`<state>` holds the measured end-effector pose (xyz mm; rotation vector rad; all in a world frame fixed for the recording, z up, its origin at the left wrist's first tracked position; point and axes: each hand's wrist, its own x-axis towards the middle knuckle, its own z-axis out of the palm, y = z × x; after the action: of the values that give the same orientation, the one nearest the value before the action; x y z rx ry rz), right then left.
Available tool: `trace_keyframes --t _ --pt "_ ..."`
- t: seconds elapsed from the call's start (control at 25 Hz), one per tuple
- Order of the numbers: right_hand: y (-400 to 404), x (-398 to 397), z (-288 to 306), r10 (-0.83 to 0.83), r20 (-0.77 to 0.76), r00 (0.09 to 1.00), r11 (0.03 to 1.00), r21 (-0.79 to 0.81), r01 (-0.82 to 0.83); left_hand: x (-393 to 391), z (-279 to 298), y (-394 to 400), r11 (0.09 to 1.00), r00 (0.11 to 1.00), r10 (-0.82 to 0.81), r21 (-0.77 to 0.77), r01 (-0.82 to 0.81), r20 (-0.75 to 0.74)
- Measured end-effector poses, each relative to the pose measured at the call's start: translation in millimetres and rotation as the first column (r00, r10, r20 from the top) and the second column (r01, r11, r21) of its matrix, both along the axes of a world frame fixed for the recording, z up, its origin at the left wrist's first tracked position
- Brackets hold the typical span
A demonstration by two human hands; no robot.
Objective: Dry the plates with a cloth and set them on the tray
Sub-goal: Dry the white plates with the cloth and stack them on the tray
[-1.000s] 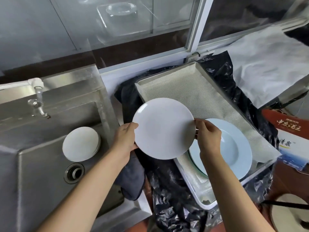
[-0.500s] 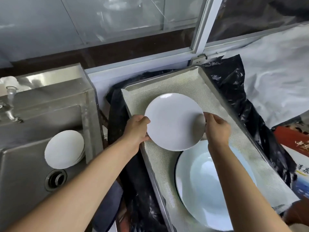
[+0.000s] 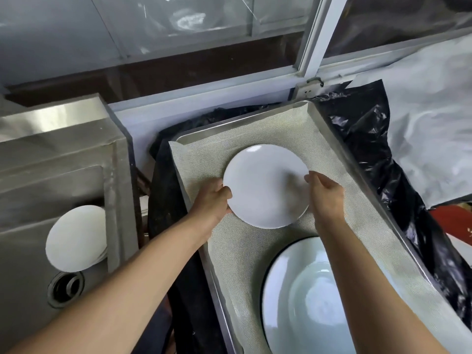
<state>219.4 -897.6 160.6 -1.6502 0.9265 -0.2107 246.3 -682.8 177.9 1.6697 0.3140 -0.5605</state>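
Both hands holding white plate [image 3: 265,186] by opposite rims; left hand [image 3: 213,200] pinching left edge, right hand [image 3: 324,194] curling on right edge; plate hovering low over tray [image 3: 329,129] liner, beyond pale blue plate [image 3: 301,297]; straight down looking like next move.

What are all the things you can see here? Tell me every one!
white plate: one, white, over the tray's mat, held at both edges
big plate: one, pale blue with a dark rim, near end of the tray
tray: one, silver metal, lined with a pale mesh mat, right of the sink
stacked plates: a few, white, in the sink
sink: one, steel, left side
black plastic sheet: one, under the tray
left hand: grips the plate's left edge
right hand: holds its right edge
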Motion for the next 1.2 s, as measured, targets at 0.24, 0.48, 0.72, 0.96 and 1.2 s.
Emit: trace_keyframes --t 0.24,0.48,0.72,0.96,1.2 --pt "5 -7 -4 0.054 -0.044 0.998 0.994 -0.093 -0.058 -4 -10 7 0.995 0.993 -0.090 0.051 0.086 0.080" --pt "40 -23 17 0.150 0.007 0.989 0.938 -0.318 -0.140 -16 1 19 0.985 0.986 -0.129 0.133 0.114 0.107" --pt "100 -36 41 0.291 0.093 0.952 0.916 -0.313 -0.249 -39 34 56 0.976 0.966 -0.163 0.177 0.128 0.200" --pt "176 -46 61 0.426 0.114 0.897 0.867 -0.334 -0.370 -65 49 126 0.980 0.973 -0.027 0.196 -0.019 0.229" --pt "264 -61 66 0.525 0.123 0.842 0.829 -0.299 -0.473 -100 56 218 0.977 0.968 0.051 0.189 -0.099 0.244"
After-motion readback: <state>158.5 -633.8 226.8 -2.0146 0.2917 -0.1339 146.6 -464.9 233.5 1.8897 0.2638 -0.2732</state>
